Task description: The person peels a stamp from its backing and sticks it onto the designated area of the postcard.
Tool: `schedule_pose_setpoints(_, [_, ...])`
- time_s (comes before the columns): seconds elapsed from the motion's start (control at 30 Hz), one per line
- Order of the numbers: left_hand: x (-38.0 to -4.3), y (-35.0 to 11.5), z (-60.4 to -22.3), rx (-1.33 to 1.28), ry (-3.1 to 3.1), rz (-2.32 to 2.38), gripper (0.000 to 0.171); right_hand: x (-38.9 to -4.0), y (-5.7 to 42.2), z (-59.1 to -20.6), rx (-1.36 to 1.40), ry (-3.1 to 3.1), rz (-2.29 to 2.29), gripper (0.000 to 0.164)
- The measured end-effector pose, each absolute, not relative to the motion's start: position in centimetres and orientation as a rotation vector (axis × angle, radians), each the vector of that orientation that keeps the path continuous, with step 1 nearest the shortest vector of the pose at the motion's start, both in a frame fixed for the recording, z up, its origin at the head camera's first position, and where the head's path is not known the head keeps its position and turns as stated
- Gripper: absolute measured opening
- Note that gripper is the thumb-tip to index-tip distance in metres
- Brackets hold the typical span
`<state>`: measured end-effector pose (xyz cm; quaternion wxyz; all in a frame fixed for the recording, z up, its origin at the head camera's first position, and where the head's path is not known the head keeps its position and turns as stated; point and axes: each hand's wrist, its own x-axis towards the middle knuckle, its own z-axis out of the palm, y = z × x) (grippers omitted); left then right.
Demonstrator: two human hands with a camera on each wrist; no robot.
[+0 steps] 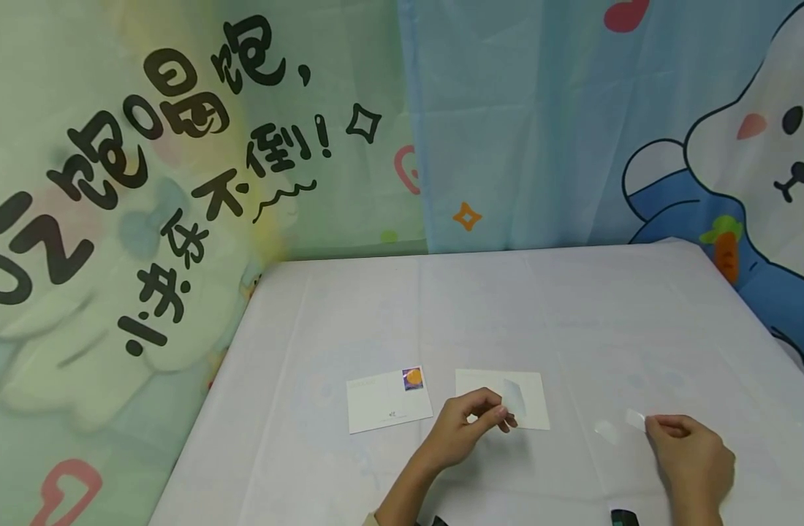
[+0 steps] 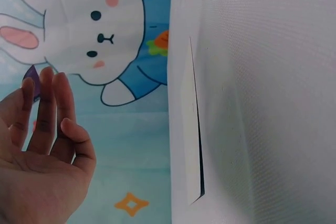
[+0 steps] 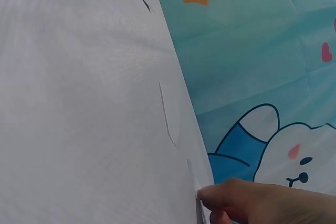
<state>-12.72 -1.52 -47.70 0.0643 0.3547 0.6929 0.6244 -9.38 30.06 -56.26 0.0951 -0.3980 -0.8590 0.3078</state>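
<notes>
My left hand [image 1: 473,424] is raised over the front of a blank white envelope [image 1: 536,402], pinching a small piece between thumb and index finger. In the left wrist view this piece is a purple sticker or stamp [image 2: 37,92], mostly hidden by the fingers. The other fingers of that hand are loosely bent. Off to the right, my right hand [image 1: 694,456] pinches a small whitish slip [image 1: 635,418] low over the table. Beside it lies another pale, thin slip [image 1: 607,432]. Left of my left hand rests a white envelope [image 1: 385,405] bearing a purple-and-orange stamp [image 1: 412,378].
A white cloth covers the table [image 1: 349,314], whose far edge meets a printed curtain [image 1: 520,131]. A small black object [image 1: 624,517] shows at the front edge of the head view, left of my right forearm.
</notes>
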Motion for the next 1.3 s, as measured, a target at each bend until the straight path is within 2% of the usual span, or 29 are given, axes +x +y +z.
schedule_pose_setpoints(0.4, [-12.7,-1.7,-47.8,1.051,2.0,1.929,0.013,-9.3,29.6,-56.3,-1.131,-2.47,0.873,0.021])
schedule_pose_setpoints(0.57, [-12.8,-1.6,-48.0,1.036,1.929,1.96,0.013,-9.2,28.9,-55.1,-1.095,-2.385,0.954,0.025])
schedule_pose_setpoints(0.67, [-12.8,-1.6,-48.0,1.024,1.864,1.995,0.013,-9.3,27.9,-54.3,-0.914,-2.335,0.974,0.022])
schedule_pose_setpoints(0.77, [-12.8,-1.6,-48.0,0.991,1.799,2.02,0.014,-9.9,27.5,-55.5,-0.645,-2.274,0.968,0.016])
schedule_pose_setpoints(0.9, [-12.9,-1.5,-48.1,0.942,1.747,2.012,0.015,-10.0,24.4,-53.3,-0.306,-2.217,1.076,0.012])
schedule_pose_setpoints(1.0, [-12.8,-1.5,-47.9,0.956,1.724,2.016,0.016,-9.5,20.9,-49.5,-0.103,-2.213,1.197,0.021])
schedule_pose_setpoints(1.2, [-12.2,-1.5,-46.9,0.96,1.748,2.0,0.016,-9.7,18.3,-48.5,0.294,-2.179,1.453,0.039])
schedule_pose_setpoints(1.3, [-12.1,-1.5,-46.7,0.941,1.77,1.987,0.016,-9.9,17.7,-48.3,0.459,-2.136,1.538,0.044])
